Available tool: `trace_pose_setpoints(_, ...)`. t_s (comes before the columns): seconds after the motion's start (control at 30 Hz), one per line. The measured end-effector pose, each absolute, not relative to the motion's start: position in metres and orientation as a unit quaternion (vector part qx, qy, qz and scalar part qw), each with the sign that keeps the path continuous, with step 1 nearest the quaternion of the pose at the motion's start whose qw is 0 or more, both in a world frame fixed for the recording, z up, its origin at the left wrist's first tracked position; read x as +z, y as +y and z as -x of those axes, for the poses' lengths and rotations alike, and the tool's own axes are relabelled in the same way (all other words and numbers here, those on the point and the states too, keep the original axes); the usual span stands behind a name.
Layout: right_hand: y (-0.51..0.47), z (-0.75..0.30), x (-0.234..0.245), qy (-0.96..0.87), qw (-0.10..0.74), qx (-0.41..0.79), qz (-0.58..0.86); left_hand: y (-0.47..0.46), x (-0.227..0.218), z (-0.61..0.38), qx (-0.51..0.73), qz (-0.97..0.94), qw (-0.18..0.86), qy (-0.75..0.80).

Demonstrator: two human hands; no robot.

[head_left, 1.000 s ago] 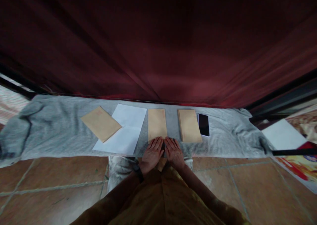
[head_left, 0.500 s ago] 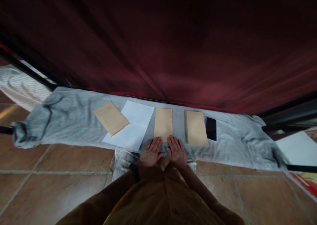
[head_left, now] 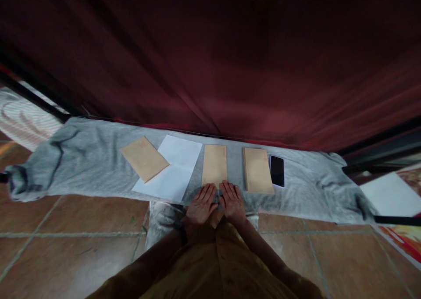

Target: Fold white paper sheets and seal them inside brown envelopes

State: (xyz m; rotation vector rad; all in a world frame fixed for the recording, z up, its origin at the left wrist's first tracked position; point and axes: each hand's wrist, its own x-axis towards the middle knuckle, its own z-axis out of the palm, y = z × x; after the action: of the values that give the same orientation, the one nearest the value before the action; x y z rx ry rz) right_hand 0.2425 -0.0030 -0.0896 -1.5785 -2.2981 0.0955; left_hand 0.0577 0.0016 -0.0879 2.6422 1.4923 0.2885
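Note:
A brown paper envelope (head_left: pixel 215 163) lies lengthwise in front of me on the grey cloth. Flat on its near end rest the fingers of my left hand (head_left: pixel 201 204), stretched out. My right hand (head_left: pixel 233 204) lies beside it, fingers also extended and touching the envelope's near right corner. Neither hand grips anything. To the right is a stack of brown envelopes (head_left: pixel 258 171). On the left, another brown envelope (head_left: pixel 144 159) lies askew, partly over creased white paper (head_left: pixel 177 167).
A dark-screened phone (head_left: pixel 276 171) lies right of the stack. Dark red fabric (head_left: pixel 210 71) rises along the cloth's far edge. The grey cloth (head_left: pixel 95 158) covers a long narrow surface above a tiled floor (head_left: pixel 98 255). White paper (head_left: pixel 391 193) sits at the far right.
The view has shifted slightly, so everything sits a little further left. Both hands stay flat on the near end of the envelope, with hardly any movement.

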Motion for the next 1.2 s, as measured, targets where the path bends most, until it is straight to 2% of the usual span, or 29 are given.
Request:
trace_pose_setpoints(0.17,-0.006,-0.236,-0.091,-0.831,0.170,0.047,0.527,0.005,-0.096,-0.053,0.097,-0.876,0.028,0.472)
trace_pose_setpoints(0.47,-0.014,-0.251,-0.095,-0.790,0.202,0.034,0.578,0.004,-0.099,-0.031,0.144,-0.882,-0.021,0.448)
trace_pose_setpoints(0.7,-0.012,-0.256,-0.091,-0.779,0.205,0.054,0.590,0.011,-0.088,-0.053,0.105,-0.881,-0.016,0.461)
trace_pose_setpoints(0.83,-0.002,-0.251,-0.077,-0.761,0.194,0.103,0.611,0.014,-0.094,-0.063,0.092,-0.888,-0.008,0.450)
trace_pose_setpoints(1.07,0.030,-0.222,-0.062,-0.625,0.173,0.183,0.739,0.018,-0.104,-0.058,0.093,-0.893,-0.014,0.440)
trace_pose_setpoints(1.2,0.045,-0.216,-0.066,-0.544,0.235,0.243,0.768,0.016,-0.103,-0.060,0.102,-0.893,-0.023,0.438)
